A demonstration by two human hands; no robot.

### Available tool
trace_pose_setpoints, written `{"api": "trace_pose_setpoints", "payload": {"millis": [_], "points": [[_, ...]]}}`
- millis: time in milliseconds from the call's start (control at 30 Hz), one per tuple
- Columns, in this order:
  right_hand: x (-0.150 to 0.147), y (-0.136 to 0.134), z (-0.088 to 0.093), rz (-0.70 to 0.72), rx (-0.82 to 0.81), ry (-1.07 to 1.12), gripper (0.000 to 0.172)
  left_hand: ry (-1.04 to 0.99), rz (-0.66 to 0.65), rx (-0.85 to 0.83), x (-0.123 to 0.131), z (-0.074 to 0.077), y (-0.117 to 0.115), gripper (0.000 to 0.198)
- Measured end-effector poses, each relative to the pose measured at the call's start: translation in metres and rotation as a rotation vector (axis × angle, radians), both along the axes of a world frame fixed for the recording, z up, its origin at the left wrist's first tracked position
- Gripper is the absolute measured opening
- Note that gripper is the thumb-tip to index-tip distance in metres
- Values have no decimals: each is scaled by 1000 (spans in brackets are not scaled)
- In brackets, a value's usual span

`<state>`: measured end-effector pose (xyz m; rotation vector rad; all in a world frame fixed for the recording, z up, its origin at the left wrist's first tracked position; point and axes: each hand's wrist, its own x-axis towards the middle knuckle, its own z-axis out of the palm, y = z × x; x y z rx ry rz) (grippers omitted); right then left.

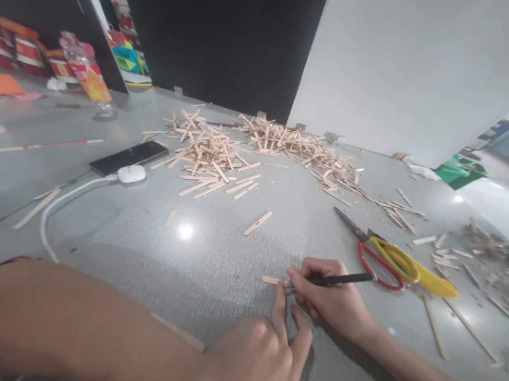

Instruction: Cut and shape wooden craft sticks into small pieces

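My right hand (pixel 326 289) is closed round a black pen (pixel 345 279), its tip down at the right end of a small wooden stick (pixel 271 280). My left hand (pixel 265 352) reaches in from below, its index fingertip pressing on that same stick and its other fingers apart from it. Another wooden stick (pixel 258 223), with a dark mark along its middle, lies just beyond. Scissors with red and yellow handles (pixel 385 262) lie to the right of my right hand, beside a yellow cutter (pixel 438 283).
A heap of wooden sticks (pixel 210 151) spreads along the back. A black phone (pixel 129 158) and white earbud case (pixel 131 174) with a cable (pixel 55 203) lie left. Cut stick pieces (pixel 494 275) scatter at right. A bottle (pixel 87 74) stands back left.
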<state>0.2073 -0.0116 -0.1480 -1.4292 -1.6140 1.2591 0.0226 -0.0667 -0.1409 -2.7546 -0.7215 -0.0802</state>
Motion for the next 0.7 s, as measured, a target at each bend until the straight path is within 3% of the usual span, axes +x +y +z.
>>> {"api": "trace_pose_setpoints", "payload": {"millis": [333, 467, 600, 700], "points": [[2, 1, -1, 0, -16, 72, 45, -21, -6, 70, 0, -2, 1, 43], [4, 1, 3, -58, 47, 110, 32, -84, 30, 185, -1, 0, 0, 42], [21, 13, 13, -144, 401, -282, 24, -145, 10, 263, -2, -4, 4, 39], [45, 30, 20, -187, 496, -471, 30, -217, 6, 322, -2, -10, 8, 33]]}}
